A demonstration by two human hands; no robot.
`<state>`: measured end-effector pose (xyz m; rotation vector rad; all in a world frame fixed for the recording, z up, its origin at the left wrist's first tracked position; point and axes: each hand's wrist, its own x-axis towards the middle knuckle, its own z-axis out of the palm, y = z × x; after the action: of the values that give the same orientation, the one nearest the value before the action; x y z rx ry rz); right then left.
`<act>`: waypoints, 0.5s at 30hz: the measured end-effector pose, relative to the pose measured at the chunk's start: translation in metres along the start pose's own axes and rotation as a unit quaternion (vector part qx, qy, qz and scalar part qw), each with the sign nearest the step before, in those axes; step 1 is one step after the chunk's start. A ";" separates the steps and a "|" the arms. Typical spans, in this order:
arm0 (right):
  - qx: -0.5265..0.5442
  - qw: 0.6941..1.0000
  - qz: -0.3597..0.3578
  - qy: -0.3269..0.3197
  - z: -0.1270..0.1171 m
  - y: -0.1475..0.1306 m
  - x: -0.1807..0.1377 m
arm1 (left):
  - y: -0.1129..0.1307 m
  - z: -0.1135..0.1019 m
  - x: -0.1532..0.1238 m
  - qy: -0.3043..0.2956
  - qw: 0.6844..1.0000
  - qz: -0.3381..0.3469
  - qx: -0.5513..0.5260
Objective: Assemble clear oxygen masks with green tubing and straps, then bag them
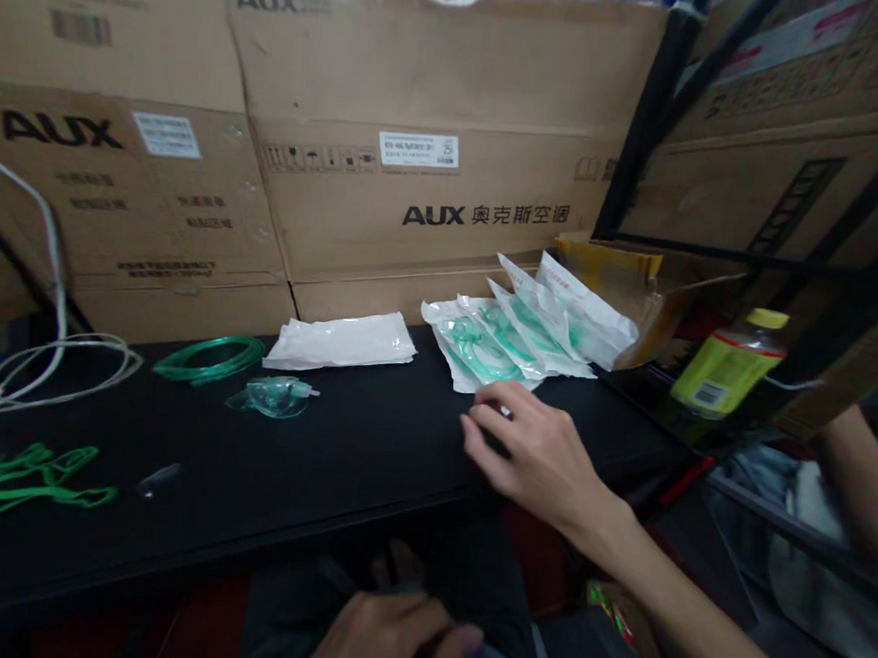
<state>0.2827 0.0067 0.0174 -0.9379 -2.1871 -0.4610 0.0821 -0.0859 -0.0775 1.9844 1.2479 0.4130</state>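
Observation:
My right hand (532, 446) hovers at the black table's front part, its fingers bent and apart, just short of the clear-and-white packets. A small pale spot shows between the fingers; I cannot make out what it is. The nearest packet (475, 347) holds green tubing, and several more packets (534, 321) overlap behind it to the right. My left hand (394, 637) is low over my lap, blurred, with curled fingers whose undersides are hidden. On the table lie a clear green mask (276, 395), a coil of green tubing (211, 357) and a stack of white packets (340, 340).
Green elastic straps (45, 477), a small clear piece (159, 480) and a white cable (51, 382) lie at the left. Large cardboard boxes (441, 79) wall off the back. At the right are an open carton (643, 303), a yellow-capped bottle (733, 365) and another person's arm (861, 479).

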 end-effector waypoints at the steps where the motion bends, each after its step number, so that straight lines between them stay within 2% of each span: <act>1: -0.037 0.997 0.045 -0.049 0.002 0.017 -0.008 | 0.011 -0.013 0.011 0.037 0.999 0.008 0.012; 2: -0.070 0.991 0.076 -0.089 0.004 0.033 -0.017 | 0.022 -0.027 0.021 0.087 0.996 0.013 0.016; 4: -0.114 0.978 0.090 -0.152 0.006 0.060 -0.032 | 0.043 -0.054 0.044 0.155 0.988 0.007 0.005; 7: -0.155 0.964 0.085 -0.199 0.008 0.082 -0.047 | 0.060 -0.084 0.085 0.203 0.979 -0.003 -0.009; 9: -0.170 0.961 0.083 -0.200 0.010 0.087 -0.049 | 0.063 -0.095 0.115 0.230 0.973 -0.018 0.007; 11: -0.171 0.962 0.093 -0.189 0.012 0.088 -0.049 | 0.061 -0.102 0.146 0.230 0.972 -0.040 0.004; 15: -0.142 0.963 0.174 -0.148 0.021 0.093 -0.042 | 0.059 -0.106 0.198 0.212 0.975 -0.070 -0.014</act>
<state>0.3624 0.0609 -0.0234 -1.6066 -2.1820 -0.4959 0.1492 0.1165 0.0147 1.8245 1.6216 0.8081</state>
